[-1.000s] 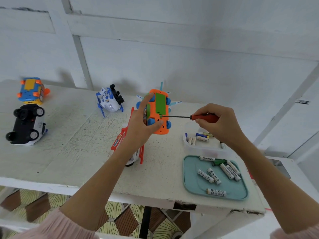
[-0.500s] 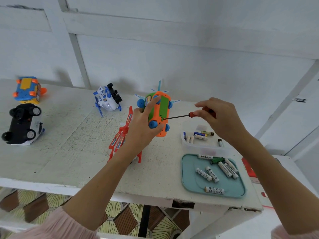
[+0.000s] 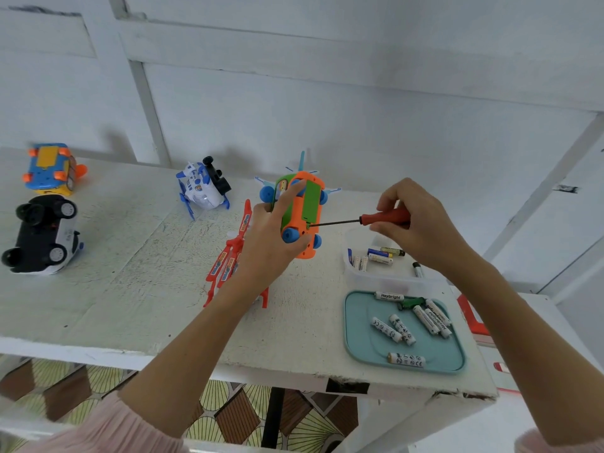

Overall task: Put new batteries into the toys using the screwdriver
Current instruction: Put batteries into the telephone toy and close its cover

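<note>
My left hand (image 3: 273, 237) grips an orange toy plane (image 3: 302, 212) with blue wheels, held above the table with its underside and green battery cover facing me. My right hand (image 3: 415, 223) pinches the red handle of a thin screwdriver (image 3: 359, 220). The screwdriver's tip touches the toy just below the green cover. Several white batteries (image 3: 403, 328) lie on a teal tray (image 3: 359, 335) at the front right. A clear tub (image 3: 356, 276) behind the tray holds a few more batteries (image 3: 379, 256).
A red-and-white toy plane (image 3: 228, 266) lies under my left forearm. A blue-and-white toy plane (image 3: 201, 188) lies further back. A black-and-white toy car (image 3: 42, 233) and a blue-and-orange toy (image 3: 50, 168) sit upside down at far left. The table's front edge (image 3: 228, 364) is close.
The toy has turned slightly in my left hand, and my right hand has shifted its grip on the screwdriver handle while the tip stays at the cover.
</note>
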Motion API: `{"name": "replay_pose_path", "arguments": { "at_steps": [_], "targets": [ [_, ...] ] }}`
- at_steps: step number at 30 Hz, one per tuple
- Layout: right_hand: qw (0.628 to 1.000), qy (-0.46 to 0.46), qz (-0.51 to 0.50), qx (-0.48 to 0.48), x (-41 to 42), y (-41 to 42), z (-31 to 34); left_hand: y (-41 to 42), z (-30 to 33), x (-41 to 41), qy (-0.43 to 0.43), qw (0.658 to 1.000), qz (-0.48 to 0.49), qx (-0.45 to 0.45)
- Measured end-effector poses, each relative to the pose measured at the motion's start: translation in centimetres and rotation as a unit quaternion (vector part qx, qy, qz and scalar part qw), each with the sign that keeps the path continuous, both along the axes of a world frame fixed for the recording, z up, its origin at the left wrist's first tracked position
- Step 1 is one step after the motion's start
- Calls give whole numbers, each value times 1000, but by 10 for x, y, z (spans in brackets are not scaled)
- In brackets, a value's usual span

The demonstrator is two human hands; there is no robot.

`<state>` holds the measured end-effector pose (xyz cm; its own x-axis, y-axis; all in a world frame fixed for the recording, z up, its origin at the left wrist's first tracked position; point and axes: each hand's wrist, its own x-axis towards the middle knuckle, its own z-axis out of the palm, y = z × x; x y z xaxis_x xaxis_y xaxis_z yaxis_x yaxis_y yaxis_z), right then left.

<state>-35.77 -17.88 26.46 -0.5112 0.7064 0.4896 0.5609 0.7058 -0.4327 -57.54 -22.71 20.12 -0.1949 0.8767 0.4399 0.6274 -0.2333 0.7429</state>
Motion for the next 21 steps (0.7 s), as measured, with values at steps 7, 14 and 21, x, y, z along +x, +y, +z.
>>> {"name": "replay_pose_path", "arguments": {
  "at_steps": [7, 14, 21],
  "targets": [
    [999, 8, -27, -17, -1, 2, -6, 1, 1, 1, 6, 1000, 0, 8],
    [997, 28, -64, -28, 2, 3, -7, 1, 1, 0, -10, 1000, -12, 16],
    [996, 73, -42, -17, 0, -3, -5, 0, 5, -1, -11, 1000, -17, 7]
  ]
}}
